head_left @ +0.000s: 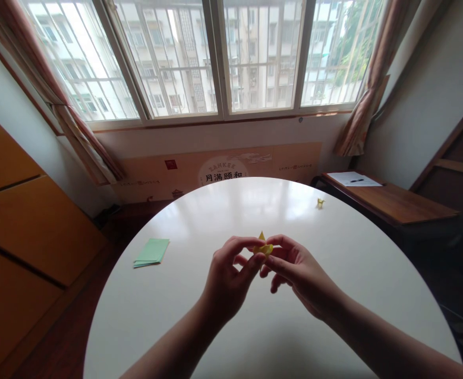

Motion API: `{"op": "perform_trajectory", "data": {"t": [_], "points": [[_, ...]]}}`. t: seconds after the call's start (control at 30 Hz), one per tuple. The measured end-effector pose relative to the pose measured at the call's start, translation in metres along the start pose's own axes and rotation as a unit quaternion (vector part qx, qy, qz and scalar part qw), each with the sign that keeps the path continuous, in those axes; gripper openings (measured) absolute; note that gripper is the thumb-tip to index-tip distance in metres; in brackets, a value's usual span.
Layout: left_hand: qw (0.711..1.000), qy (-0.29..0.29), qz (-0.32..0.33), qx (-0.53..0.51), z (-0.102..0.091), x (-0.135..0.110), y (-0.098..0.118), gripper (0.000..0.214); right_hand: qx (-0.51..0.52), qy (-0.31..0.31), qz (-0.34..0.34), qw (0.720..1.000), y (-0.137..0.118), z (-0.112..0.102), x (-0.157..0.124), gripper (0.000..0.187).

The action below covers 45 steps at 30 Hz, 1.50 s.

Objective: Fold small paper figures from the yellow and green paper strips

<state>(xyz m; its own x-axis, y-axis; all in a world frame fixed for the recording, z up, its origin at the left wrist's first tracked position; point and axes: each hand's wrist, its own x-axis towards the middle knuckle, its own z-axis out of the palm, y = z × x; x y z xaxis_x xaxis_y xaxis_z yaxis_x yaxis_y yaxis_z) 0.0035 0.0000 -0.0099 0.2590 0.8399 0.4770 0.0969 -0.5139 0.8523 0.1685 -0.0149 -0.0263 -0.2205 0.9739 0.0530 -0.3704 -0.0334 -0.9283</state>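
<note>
Between my two hands, above the middle of the white round table [200, 210], is a small piece of folded yellow paper [263, 249] with a pointed tip sticking up. My left hand [231, 273] pinches its left side with thumb and fingertips. From the right, the thumb and index finger of my right hand [294, 266] close on its other side, while the lower fingers curl loosely beneath. Fingertips hide part of the folds. A small folded yellow paper figure [320, 202] stands apart near the table's far right edge.
A small stack of light green paper sheets [151, 251] lies at the table's left. Beyond the right edge stands a wooden chair [405, 202] with a white sheet [354, 179] and a dark item on it. Wooden cabinets [30, 210] flank the left, and a barred window is ahead.
</note>
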Motion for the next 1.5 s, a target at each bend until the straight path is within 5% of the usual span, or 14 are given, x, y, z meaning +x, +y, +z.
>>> {"op": "perform_trajectory", "data": {"t": [0.27,0.93,1.5], "points": [[0.999,0.025,0.031,0.011,0.0,0.0,-0.002,0.012,0.021,-0.025,0.034,0.999,0.001,0.004,-0.002,0.028],[0.989,-0.017,0.108,0.096,-0.012,0.007,-0.004,0.018,0.06,-0.019,0.053,0.997,0.001,0.001,0.0,0.03],[0.971,0.055,0.115,0.203,-0.004,0.003,0.011,0.026,-0.067,0.04,-0.066,0.995,0.012,0.011,-0.004,0.028]]}}
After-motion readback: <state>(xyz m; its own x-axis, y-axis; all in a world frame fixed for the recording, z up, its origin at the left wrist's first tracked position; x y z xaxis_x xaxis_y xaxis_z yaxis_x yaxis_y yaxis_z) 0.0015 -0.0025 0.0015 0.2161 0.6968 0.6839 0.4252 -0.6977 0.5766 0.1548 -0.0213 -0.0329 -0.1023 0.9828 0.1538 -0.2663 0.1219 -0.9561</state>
